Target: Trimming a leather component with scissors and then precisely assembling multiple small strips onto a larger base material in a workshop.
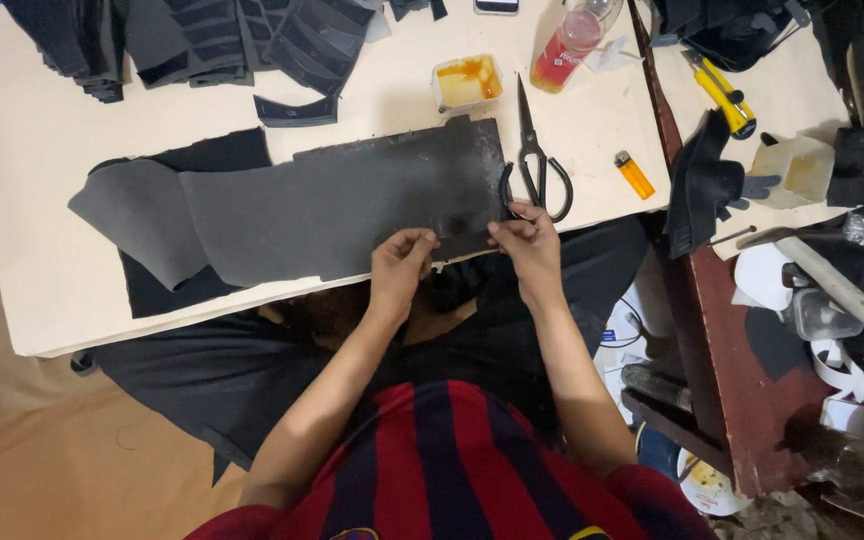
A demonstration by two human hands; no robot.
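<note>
My left hand (399, 262) and my right hand (525, 245) pinch a small dark piece (464, 243) between them at the near edge of the cream table (42, 150). The piece lies against the front edge of a large dark grey sheet (352, 205) that spreads across the table, over a black sheet (167, 290). Black-handled scissors (534, 160) lie just beyond my right hand, touching the grey sheet's right end.
An orange lighter (635, 175) lies right of the scissors. A tub of yellow glue (466, 82), a plastic bottle with red liquid (570, 45) and stacks of cut dark pieces (202, 40) sit at the back. A yellow utility knife (722, 95) lies on the right bench.
</note>
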